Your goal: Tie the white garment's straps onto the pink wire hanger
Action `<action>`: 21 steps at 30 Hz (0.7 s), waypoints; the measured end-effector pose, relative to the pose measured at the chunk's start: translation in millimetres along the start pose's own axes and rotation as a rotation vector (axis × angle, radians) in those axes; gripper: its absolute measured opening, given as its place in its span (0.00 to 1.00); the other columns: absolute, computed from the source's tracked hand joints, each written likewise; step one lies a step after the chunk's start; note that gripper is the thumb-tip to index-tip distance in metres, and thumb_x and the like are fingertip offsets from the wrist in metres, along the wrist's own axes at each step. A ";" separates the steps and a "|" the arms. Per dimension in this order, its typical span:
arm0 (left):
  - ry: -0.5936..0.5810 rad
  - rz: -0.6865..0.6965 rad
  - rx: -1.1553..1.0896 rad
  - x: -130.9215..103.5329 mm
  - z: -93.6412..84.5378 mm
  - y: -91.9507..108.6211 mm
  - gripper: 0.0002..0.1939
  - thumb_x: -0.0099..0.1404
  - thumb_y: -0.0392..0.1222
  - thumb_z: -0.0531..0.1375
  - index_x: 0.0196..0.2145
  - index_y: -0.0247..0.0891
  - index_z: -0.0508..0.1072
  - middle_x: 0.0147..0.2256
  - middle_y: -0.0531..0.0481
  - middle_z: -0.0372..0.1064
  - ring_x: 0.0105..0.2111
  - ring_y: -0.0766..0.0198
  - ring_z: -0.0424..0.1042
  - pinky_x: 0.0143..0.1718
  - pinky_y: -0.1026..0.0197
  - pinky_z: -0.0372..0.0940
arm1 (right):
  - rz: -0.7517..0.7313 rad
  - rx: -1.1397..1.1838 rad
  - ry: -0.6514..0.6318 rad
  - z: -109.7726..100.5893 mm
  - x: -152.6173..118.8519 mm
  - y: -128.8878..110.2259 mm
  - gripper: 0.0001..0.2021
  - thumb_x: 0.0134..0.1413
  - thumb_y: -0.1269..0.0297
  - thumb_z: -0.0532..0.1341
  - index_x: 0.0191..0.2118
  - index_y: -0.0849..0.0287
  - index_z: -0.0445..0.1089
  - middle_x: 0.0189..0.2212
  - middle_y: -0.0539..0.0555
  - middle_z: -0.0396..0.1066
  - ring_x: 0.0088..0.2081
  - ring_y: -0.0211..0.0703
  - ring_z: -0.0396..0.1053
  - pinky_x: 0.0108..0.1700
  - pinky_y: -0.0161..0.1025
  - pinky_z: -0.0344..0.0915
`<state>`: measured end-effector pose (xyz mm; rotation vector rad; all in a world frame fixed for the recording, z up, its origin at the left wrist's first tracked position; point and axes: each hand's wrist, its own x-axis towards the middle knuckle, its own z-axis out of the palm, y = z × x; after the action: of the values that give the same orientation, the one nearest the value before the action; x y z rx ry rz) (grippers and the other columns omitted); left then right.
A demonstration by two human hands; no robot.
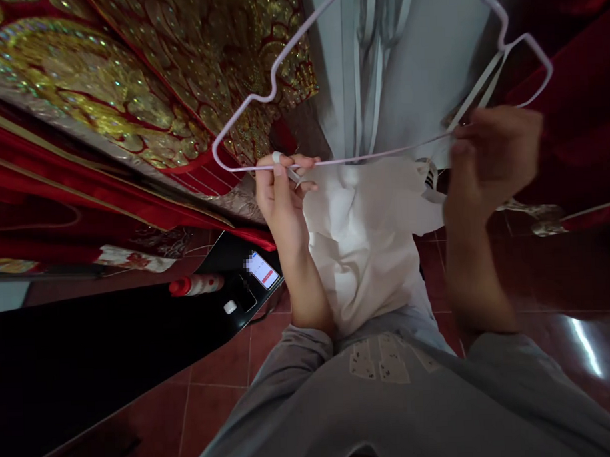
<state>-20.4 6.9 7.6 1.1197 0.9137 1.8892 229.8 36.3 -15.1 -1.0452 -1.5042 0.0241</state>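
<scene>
A pale pink clothes hanger [274, 76] is held up in front of me, its long straight bar towards me. My left hand [286, 192] closes on the left part of that bar, with a thin white strap [296, 177] around its fingers. Near the bar's right end, my right hand [493, 158] is blurred, its fingers pinched at a white ribbon loop [480, 86]. This loop runs up to the hanger's right notch. Below the bar hangs a white garment [358, 233], bunched against my front. A small striped piece [427, 174] shows at its right edge.
Red and gold sequined garments [170, 93] hang on the left, dark red cloth [575, 99] on the right. A grey-white cloth with straps [419, 71] hangs ahead. The black table [113, 335] at left bears a lit phone [261, 270], a red-capped bottle [197, 285] and a small white case [230, 307].
</scene>
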 end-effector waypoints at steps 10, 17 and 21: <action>0.102 -0.001 0.066 -0.7 6.2 -5.4 0.11 0.80 0.53 0.56 0.41 0.45 0.66 0.37 0.48 0.76 0.40 0.58 0.80 0.34 0.61 0.75 | 0.317 0.202 0.008 -13.4 30.4 -8.5 0.03 0.52 0.69 0.71 0.33 0.59 0.77 0.26 0.50 0.74 0.20 0.28 0.57 0.21 0.32 0.48; 0.013 0.045 -0.030 0.4 -3.2 -11.8 0.11 0.77 0.54 0.62 0.42 0.46 0.70 0.38 0.49 0.77 0.41 0.59 0.81 0.35 0.62 0.75 | 0.128 0.470 -0.040 -1.0 61.4 -17.7 0.20 0.49 0.80 0.67 0.47 0.55 0.81 0.37 0.50 0.79 0.24 0.25 0.60 0.23 0.29 0.54; -0.016 0.033 -0.075 -1.9 -1.9 -12.7 0.12 0.76 0.54 0.63 0.42 0.45 0.70 0.38 0.49 0.78 0.41 0.59 0.81 0.35 0.62 0.76 | 0.069 0.454 0.013 -9.8 81.0 3.9 0.35 0.52 0.90 0.56 0.55 0.44 0.79 0.48 0.43 0.79 0.30 0.21 0.66 0.30 0.25 0.58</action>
<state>-18.5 10.8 -4.6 1.1098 0.8139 1.9223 252.2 82.2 48.8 -0.7265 -1.3653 0.3890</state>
